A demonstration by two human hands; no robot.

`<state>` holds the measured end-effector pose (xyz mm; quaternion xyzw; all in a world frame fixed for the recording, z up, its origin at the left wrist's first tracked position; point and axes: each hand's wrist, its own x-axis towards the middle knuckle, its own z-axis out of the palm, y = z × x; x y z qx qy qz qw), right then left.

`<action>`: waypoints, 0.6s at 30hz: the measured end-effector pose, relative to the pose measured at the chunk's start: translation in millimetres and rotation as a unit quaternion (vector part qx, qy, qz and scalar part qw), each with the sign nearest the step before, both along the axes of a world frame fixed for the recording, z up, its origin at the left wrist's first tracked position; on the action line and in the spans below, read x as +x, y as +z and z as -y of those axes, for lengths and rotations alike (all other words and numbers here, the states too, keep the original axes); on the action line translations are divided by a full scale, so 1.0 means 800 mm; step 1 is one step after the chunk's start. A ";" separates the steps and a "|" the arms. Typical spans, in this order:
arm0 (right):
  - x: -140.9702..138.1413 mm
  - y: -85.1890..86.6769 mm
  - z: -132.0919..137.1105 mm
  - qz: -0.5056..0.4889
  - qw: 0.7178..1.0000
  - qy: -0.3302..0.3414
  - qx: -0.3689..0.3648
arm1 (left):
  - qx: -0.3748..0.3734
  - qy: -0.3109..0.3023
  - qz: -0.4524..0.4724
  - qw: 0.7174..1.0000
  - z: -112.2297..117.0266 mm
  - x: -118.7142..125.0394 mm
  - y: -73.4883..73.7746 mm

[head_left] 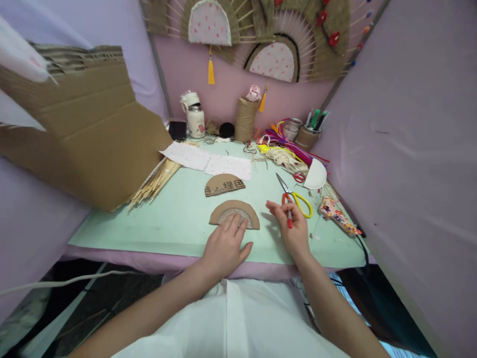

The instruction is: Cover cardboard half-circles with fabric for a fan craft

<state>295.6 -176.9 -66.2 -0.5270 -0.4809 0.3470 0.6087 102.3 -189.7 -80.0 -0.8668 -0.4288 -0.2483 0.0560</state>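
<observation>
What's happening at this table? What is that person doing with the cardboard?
A person is sitting at a craft table with a green mat. Their left hand lies flat on a cardboard arch, with what looks like a protractor set against it. Their right hand holds a red pen just beside the arch, not touching it. Scissors lie behind that hand, and a second cardboard half-circle sits farther back. Thin wooden sticks are piled to the left.
</observation>
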 end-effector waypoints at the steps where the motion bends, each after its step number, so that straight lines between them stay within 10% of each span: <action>1: 0.000 0.002 0.000 -0.008 1.000 -0.002 -0.006 | -0.001 -0.001 -0.002 1.000 0.000 0.000 0.000; 18: -0.003 -0.014 0.001 0.309 0.935 0.171 0.010 | 0.008 -0.006 -0.005 1.000 -0.002 0.001 -0.003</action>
